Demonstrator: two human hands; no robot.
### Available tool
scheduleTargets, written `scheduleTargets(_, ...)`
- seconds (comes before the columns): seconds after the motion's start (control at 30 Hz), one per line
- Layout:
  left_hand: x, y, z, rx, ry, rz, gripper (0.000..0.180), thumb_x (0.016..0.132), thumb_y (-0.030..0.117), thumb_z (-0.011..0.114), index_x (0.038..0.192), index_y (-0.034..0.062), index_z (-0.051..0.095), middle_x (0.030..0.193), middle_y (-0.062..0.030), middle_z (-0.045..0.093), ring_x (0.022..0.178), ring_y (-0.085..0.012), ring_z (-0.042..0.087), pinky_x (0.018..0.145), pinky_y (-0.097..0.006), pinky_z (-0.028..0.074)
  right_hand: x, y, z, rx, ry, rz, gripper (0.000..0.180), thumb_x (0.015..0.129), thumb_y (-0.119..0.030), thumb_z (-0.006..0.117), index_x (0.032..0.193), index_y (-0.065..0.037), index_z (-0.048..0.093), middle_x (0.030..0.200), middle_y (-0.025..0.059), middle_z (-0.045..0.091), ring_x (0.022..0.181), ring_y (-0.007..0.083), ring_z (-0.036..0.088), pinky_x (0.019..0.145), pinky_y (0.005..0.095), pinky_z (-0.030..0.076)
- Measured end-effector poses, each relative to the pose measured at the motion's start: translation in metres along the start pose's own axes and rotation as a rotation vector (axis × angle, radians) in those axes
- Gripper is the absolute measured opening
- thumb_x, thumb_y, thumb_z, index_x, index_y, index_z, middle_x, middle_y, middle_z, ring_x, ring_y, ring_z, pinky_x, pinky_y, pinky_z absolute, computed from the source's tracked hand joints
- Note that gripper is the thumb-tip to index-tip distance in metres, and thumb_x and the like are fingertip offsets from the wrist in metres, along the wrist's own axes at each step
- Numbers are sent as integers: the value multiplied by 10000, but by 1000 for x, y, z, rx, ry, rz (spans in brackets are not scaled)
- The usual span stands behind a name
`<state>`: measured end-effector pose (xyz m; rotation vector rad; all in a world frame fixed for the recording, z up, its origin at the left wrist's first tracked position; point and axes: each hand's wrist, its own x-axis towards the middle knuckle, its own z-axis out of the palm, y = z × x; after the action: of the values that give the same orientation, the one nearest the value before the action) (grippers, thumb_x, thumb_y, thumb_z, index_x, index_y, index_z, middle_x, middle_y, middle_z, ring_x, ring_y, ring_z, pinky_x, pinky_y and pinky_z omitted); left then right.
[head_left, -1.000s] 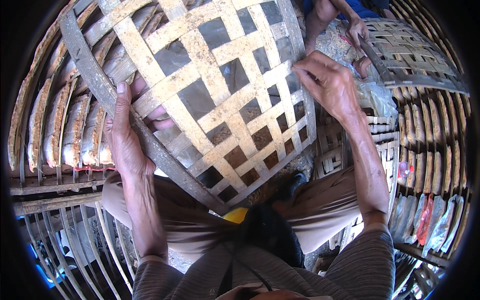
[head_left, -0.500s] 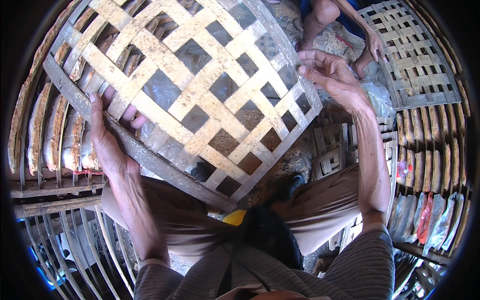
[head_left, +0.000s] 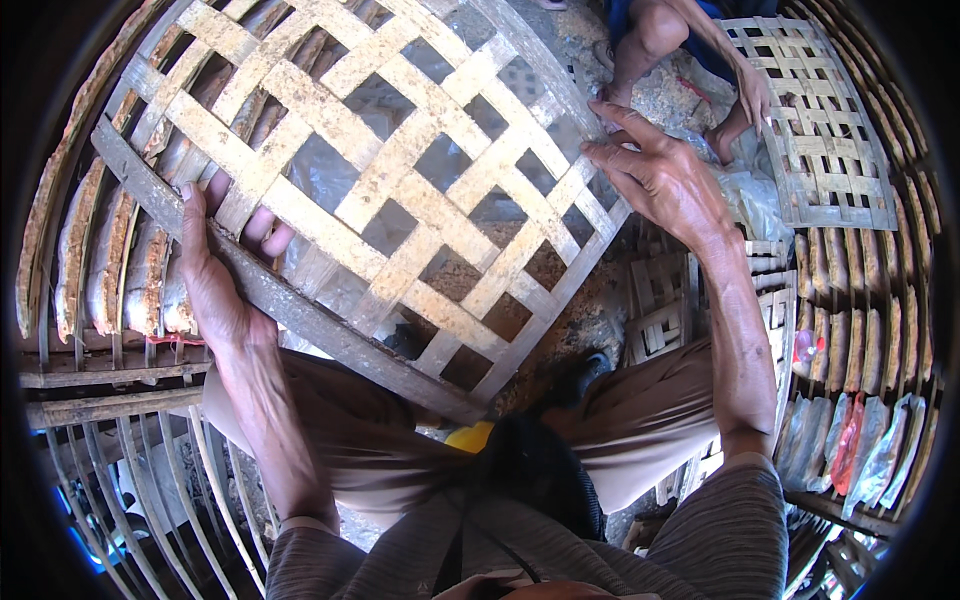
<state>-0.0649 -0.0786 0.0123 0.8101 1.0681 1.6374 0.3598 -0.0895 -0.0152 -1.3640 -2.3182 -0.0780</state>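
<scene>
Left hand (head_left: pixel 215 285) grips woven bamboo tray (head_left: pixel 390 190), fingers half-hidden; right hand (head_left: pixel 660 175) open-fingered at its edge.

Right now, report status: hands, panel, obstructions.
Left hand grips the woven bamboo panel at its lower-left edge. Right hand open on its right edge. Another person's hand rests on a second lattice beyond.

The woven lattice tray (head_left: pixel 380 190) sits in front of you, above your lap, tilted so one corner points down toward your knees. Your left hand (head_left: pixel 215 290) is on its lower-left edge, fingers (head_left: pixel 262 228) curled behind the slats; your right hand (head_left: pixel 660 175) rests against its right edge. Behind the tray to your left lie stacked curved racks (head_left: pixel 110 260), with a slatted frame (head_left: pixel 150 470) below them. Far right, another person's hand (head_left: pixel 752 95) lies on a second lattice tray (head_left: pixel 825 140), and more racks (head_left: pixel 860 340) lie beneath it.
</scene>
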Motion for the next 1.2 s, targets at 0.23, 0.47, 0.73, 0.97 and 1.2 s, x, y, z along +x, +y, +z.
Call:
scheduleTargets(0.23, 0, 3, -1, -17, -5, -1, 445, 1067, 410, 619, 1281, 20, 605, 1135, -147, 729, 852, -240, 780, 664, -358, 685, 1, -11, 6, -171, 110, -82, 190, 864, -17, 745, 1045, -59, 782, 1435, 58, 654, 941, 296, 783, 747, 391, 659)
scheduleTargets(0.47, 1, 4, -1, -33, -4, -19, 456, 1060, 417, 629, 1274, 15, 611, 1118, -148, 728, 840, -236, 774, 674, -363, 683, 9, -21, 11, -353, 138, -43, 175, 895, -27, 729, 1063, -26, 680, 1345, 66, 674, 827, 283, 773, 700, 414, 654)
scheduleTargets(0.73, 1, -3, 2, -12, 39, 17, 480, 1062, 444, 618, 1271, 12, 617, 1093, -133, 722, 829, -203, 755, 701, -342, 672, 5, 22, -15, 4, 225, 291, 340, 1050, -259, 629, 839, 8, 630, 848, 153, 690, 535, 174, 581, 511, 355, 514)
scheduleTargets(0.97, 2, -5, 6, 1, 74, 37, 496, 1066, 459, 604, 1285, 14, 620, 1110, -126, 714, 819, -196, 747, 677, -331, 665, 5, 1, -17, 201, 169, 134, 178, 916, -101, 802, 803, 5, 716, 774, 47, 701, 647, 131, 633, 579, 323, 503)
scheduleTargets(1.2, 2, -13, 4, 2, -26, -27, 579, 1075, 451, 580, 1387, -32, 521, 1196, -164, 677, 944, -222, 736, 748, -331, 648, 9, -7, -24, 185, 235, 191, 219, 887, -163, 808, 993, 15, 736, 930, 110, 700, 804, 194, 661, 725, 354, 557)
